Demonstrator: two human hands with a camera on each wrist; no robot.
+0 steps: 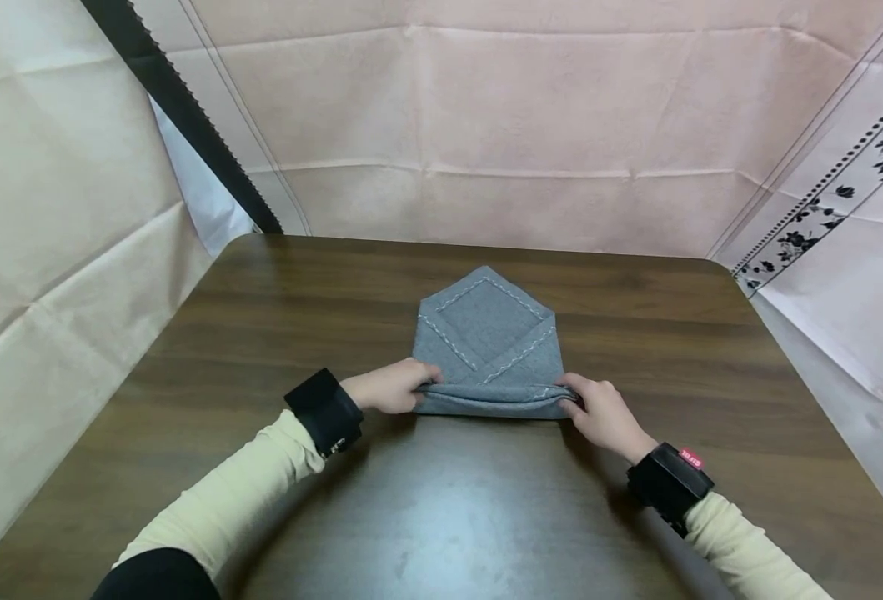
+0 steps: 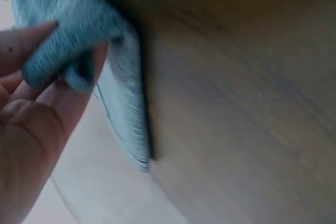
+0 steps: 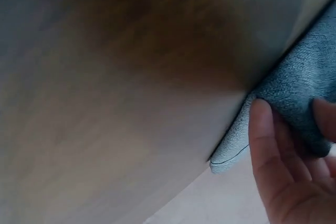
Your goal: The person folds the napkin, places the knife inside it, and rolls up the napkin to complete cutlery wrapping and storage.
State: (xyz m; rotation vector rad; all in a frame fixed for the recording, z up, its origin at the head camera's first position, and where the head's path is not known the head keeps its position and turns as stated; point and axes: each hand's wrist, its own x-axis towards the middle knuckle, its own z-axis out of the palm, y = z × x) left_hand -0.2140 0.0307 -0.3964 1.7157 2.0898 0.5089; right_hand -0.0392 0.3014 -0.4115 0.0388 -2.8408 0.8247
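A blue-grey cloth (image 1: 489,333) with white dashed stitching lies on the table, its far end pointed. Its near edge is folded over into a thick roll across the front. At the left end of that fold, my left hand (image 1: 396,386) pinches the cloth between thumb and fingers. My right hand (image 1: 602,414) pinches the opposite end in the same way. Close up in the left wrist view, the folded cloth (image 2: 79,30) curls between the fingertips. In the right wrist view the thumb and fingers grip the cloth (image 3: 302,82), part of which is cut off by the frame.
The dark wooden table (image 1: 441,508) has rounded far corners. Pale creased sheets (image 1: 524,108) hang behind it and at both sides, one with a black floral border (image 1: 809,225). Black bands (image 1: 324,412) circle both wrists.
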